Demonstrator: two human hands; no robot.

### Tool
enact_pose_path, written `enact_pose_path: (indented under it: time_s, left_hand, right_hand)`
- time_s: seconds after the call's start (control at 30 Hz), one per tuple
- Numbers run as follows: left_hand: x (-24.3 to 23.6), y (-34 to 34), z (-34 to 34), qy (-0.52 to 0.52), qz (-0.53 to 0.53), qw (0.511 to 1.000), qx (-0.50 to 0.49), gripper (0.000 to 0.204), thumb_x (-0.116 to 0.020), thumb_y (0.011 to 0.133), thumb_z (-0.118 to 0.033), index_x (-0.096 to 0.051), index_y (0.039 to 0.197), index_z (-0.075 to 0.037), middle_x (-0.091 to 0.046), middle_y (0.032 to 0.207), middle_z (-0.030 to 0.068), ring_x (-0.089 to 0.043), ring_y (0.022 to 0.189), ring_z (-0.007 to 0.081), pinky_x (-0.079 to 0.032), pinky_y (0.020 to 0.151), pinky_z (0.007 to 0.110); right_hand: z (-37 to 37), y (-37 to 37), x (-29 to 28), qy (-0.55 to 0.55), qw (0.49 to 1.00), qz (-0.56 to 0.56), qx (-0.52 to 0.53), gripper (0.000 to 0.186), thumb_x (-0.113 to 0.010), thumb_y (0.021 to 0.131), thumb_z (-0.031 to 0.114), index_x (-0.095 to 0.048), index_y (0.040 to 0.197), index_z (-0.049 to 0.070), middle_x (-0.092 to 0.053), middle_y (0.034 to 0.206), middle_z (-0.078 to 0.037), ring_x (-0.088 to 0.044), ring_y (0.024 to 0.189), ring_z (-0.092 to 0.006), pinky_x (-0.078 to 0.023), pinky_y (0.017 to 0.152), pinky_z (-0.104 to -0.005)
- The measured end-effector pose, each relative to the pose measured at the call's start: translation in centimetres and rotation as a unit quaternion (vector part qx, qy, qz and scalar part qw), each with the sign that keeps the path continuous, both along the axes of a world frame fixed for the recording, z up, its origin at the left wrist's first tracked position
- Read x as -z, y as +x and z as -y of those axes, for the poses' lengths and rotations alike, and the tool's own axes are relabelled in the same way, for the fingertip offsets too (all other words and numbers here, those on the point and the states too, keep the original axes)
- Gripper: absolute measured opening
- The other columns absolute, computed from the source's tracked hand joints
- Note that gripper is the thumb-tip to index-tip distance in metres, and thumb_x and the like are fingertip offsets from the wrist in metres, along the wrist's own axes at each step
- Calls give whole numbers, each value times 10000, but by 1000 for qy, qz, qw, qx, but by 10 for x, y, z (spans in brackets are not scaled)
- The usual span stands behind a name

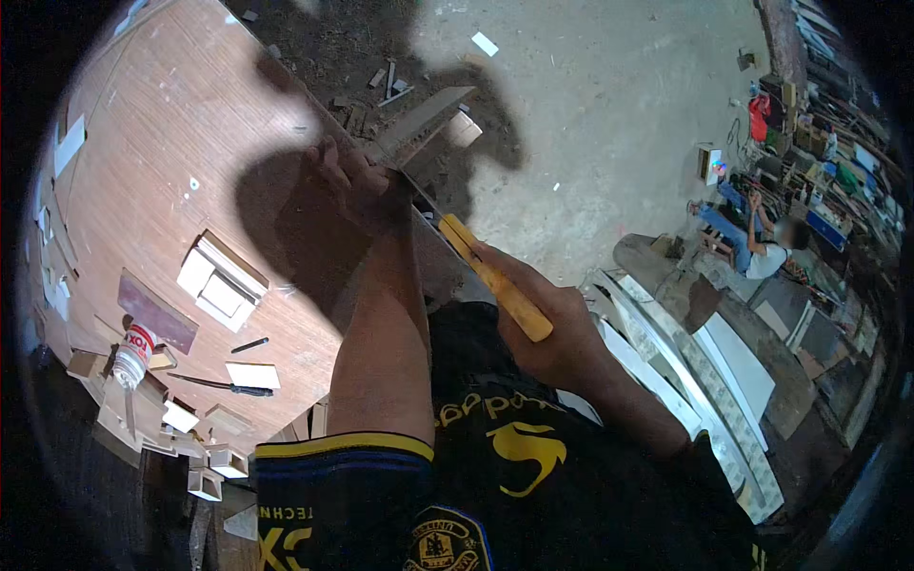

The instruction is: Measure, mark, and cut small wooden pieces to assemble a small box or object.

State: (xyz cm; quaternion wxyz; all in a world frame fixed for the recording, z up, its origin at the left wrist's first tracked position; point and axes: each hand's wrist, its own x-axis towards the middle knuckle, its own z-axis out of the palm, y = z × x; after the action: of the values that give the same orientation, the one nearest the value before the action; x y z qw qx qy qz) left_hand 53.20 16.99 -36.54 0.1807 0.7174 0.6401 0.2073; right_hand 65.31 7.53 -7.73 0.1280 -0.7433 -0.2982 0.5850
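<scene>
My right hand (547, 314) is closed round the smooth yellow wooden handle (500, 285) of a tool. A thin dark blade seems to run from the handle toward the table edge, but shadow hides its shape. In the shadow at that edge is my left hand (357, 186), fingers bent and pressed down at the near end of a flat strip of wood (424, 119). The strip juts out past the tabletop (190, 124) over the floor. Beside it, a small block with a pale face (464, 129) shows. Exactly how the left fingers grip is dim.
On the table lie a small white-and-wood frame (224, 283), a knife (224, 385), a black pen (249, 345), a brown board (157, 312) and a glue bottle (135, 352). Wood scraps litter the floor beyond. Long white panels (666, 362) lie right; a person (757, 238) sits farther off.
</scene>
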Motion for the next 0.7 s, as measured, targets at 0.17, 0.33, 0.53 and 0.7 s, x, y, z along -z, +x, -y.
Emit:
enact_pose_path:
  time_s: [0.17, 0.33, 0.53, 0.7]
  left_hand:
    - [-3, 3, 1, -10, 125, 991, -34, 440, -610, 923, -274, -596, 1283, -23, -443, 1381, 215, -506, 1245, 387, -468, 987, 494]
    - [-4, -11, 2, -19, -10, 1000, -11, 470, -591, 931, -360, -612, 1253, -18, -474, 1342, 246, -524, 1223, 388, -474, 986, 464]
    - [-9, 3, -2, 24, 40, 999, 12, 346, -550, 955, -230, -599, 1215, -7, -506, 1299, 235, -532, 1202, 407, -480, 978, 475]
    - [4, 2, -3, 48, 38, 998, -26, 348, -538, 968, -289, -595, 1123, 17, -504, 1261, 240, -521, 1209, 408, -470, 983, 505]
  right_hand:
    - [8, 6, -37, 117, 991, 41, -59, 655, -573, 867, -59, -412, 1473, 127, -623, 1270, -221, -711, 921, -310, -584, 790, -381]
    - [-11, -9, -28, -63, 997, -34, -34, 614, -567, 885, -63, -403, 1462, 69, -601, 1291, -252, -663, 1122, -330, -564, 931, -390]
    - [11, 3, -10, 31, 998, 36, -42, 766, -635, 842, 10, -321, 1518, 186, -702, 943, -204, -711, 782, -397, -603, 688, -450]
    - [8, 4, -10, 135, 988, 34, -70, 812, -652, 844, 6, -271, 1541, 173, -697, 963, -229, -715, 791, -383, -601, 689, -442]
